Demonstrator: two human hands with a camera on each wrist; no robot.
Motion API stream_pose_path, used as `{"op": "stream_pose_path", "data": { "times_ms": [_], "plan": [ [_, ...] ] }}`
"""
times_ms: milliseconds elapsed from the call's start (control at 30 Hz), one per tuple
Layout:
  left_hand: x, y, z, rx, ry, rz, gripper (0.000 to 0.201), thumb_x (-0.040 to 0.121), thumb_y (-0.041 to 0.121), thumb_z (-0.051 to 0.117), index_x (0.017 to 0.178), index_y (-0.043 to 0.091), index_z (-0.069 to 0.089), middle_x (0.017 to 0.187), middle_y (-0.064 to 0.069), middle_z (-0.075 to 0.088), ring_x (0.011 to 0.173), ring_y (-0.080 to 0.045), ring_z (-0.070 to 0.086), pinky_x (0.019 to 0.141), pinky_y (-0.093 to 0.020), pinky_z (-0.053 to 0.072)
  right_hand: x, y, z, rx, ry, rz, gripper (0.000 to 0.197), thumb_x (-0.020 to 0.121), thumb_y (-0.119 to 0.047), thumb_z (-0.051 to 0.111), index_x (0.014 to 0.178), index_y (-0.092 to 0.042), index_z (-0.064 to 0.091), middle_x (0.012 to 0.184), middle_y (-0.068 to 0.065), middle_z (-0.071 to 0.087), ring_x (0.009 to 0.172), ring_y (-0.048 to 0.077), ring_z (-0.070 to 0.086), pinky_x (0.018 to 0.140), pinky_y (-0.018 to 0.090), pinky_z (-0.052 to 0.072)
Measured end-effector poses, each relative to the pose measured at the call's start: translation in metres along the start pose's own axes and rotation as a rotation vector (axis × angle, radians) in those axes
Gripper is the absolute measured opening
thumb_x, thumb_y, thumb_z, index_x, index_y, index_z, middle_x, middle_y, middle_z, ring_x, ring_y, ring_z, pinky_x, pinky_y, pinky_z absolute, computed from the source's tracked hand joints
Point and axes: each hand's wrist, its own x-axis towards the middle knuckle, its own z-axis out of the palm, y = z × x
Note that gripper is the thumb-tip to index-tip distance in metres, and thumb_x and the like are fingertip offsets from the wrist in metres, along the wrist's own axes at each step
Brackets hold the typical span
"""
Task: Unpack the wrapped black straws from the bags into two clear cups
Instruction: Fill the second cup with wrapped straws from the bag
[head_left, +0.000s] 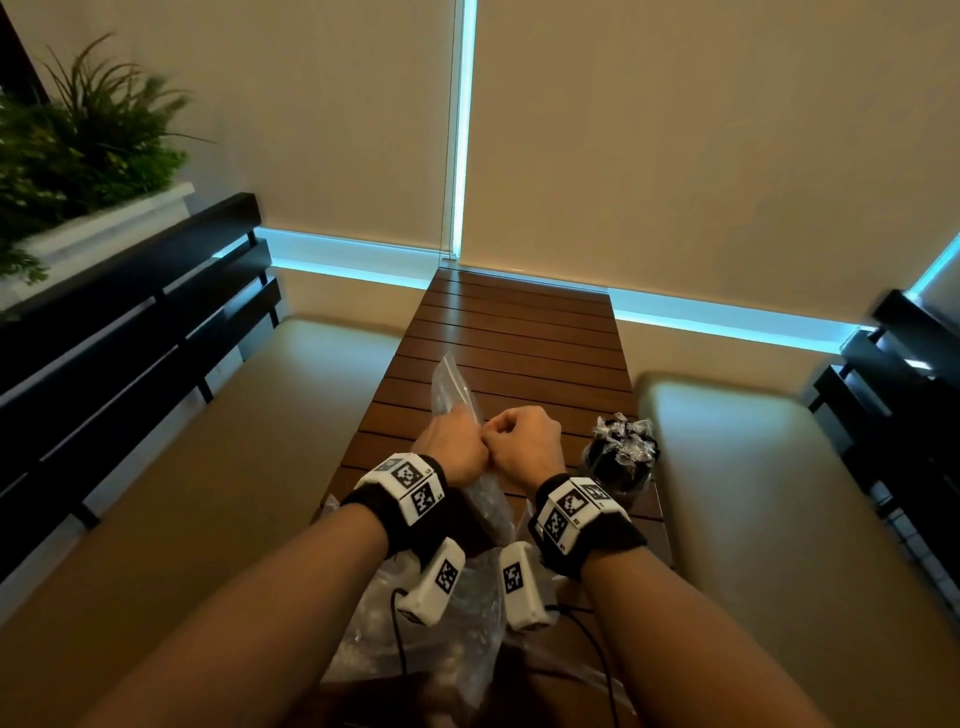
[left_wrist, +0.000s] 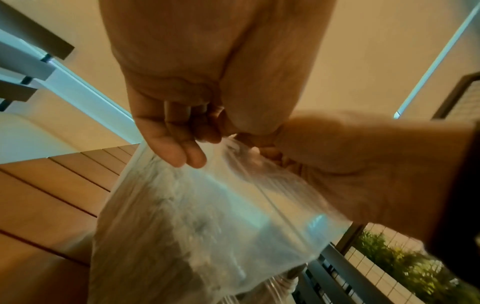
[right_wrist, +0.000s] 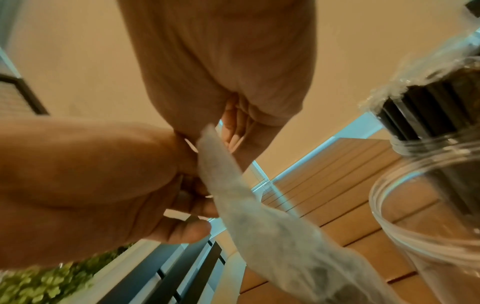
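Note:
Over the middle of the wooden table I hold up a clear zip bag (head_left: 451, 387) with dark wrapped straws inside. My left hand (head_left: 454, 449) and right hand (head_left: 527, 441) meet knuckle to knuckle at its top edge, and each pinches the plastic. In the left wrist view the bag (left_wrist: 207, 216) hangs below my left hand (left_wrist: 207, 133), with the right hand (left_wrist: 350, 160) beside it. The right wrist view has the bag (right_wrist: 259, 216) edge-on under my right hand (right_wrist: 231, 131). To the right stands a clear cup (head_left: 623, 467) full of wrapped black straws (right_wrist: 428, 98).
More crumpled clear plastic bags (head_left: 415, 623) lie on the near end of the slatted table (head_left: 519, 332), under my wrists. Beige bench seats with black slatted backs (head_left: 130, 332) flank the table on both sides. A planter (head_left: 78, 156) stands at the far left.

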Motion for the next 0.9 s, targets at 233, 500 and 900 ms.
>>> {"op": "stream_pose_path", "data": {
  "times_ms": [233,500,900],
  "plan": [
    [0.012,-0.045,-0.016,0.167,0.234,-0.106,0.016,0.094,0.019,0.045,0.101,0.006,0.049,0.093,-0.009,0.060,0.085,-0.034,0.062,0.074,-0.040,0.053,0.015,0.020,-0.027,-0.153,0.226,0.037,0.016,0.086,-0.012,0.061,0.072,-0.016,0.064,0.077,0.000,0.067,0.064,0.008,0.055,0.057,0.020,0.046],
    [0.010,-0.043,-0.007,0.216,0.094,0.079,0.039,0.087,0.012,0.062,0.120,0.025,0.047,0.123,-0.007,0.034,0.093,-0.030,0.058,0.086,-0.042,0.054,0.018,0.009,-0.006,-0.202,-0.051,-0.361,0.022,0.093,-0.009,0.053,0.086,-0.021,0.069,0.083,-0.006,0.064,0.069,0.010,0.061,0.063,0.023,0.052],
    [0.009,-0.026,-0.047,0.392,0.243,0.488,0.079,0.080,0.007,0.071,0.149,0.019,0.036,0.157,0.003,0.031,0.107,-0.020,0.061,0.085,-0.032,0.054,0.005,-0.017,-0.027,-0.597,-0.091,-0.394,0.022,0.091,-0.023,0.050,0.078,-0.013,0.064,0.070,0.002,0.062,0.061,0.020,0.060,0.061,0.033,0.055]
  ]
}}
